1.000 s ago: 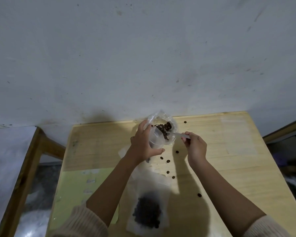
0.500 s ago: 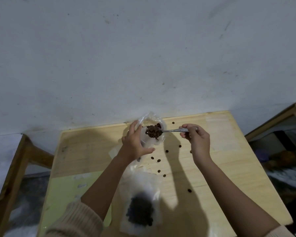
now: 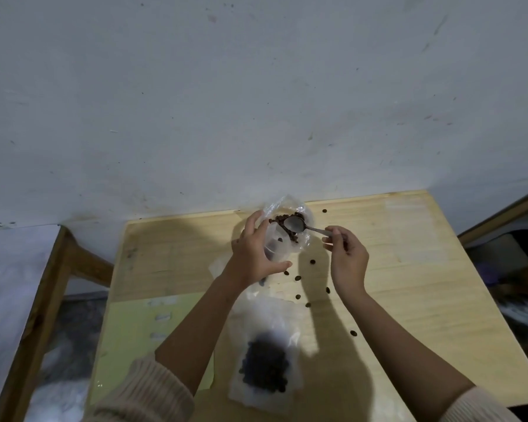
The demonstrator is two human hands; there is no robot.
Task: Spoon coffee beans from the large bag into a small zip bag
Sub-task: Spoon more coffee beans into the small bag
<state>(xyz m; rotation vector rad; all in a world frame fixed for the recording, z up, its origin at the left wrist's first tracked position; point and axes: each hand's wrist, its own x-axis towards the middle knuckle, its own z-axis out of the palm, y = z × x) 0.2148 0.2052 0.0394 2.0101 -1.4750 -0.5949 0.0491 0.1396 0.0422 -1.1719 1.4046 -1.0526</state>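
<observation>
Head view: the left hand (image 3: 253, 251) is reaching forward over the wooden table (image 3: 409, 300), its forearm running up from a cream knit sleeve (image 3: 147, 391) at the bottom edge. Its fingers are curling round the near-left side of an upright clear bag (image 3: 287, 203) and its thumb is sticking out to the right below it, so the hand is holding the bag raised near the table's far edge, close to the wall (image 3: 256, 102). The right hand (image 3: 348, 257) is coming in from the right with its wrist bent, and its thumb and fingertips are pinching the end of a metal spoon (image 3: 296, 224).

The upright bag is holding a clump of brown coffee beans (image 3: 288, 236) at its open mouth. A second, flat bag (image 3: 265, 318) is lying on the table nearer the person, between the two forearms, with a dark heap of beans showing through its lower half. Loose beans (image 3: 297, 278) are lying scattered on the wood between the hands and toward the right. A green sheet (image 3: 128, 330) is lying at the table's left.

The spoon's long axis is running from the right hand up and to the left. Its bowl is pointing into the mouth of the upright bag, hollow facing the camera and looking bare and shiny.
</observation>
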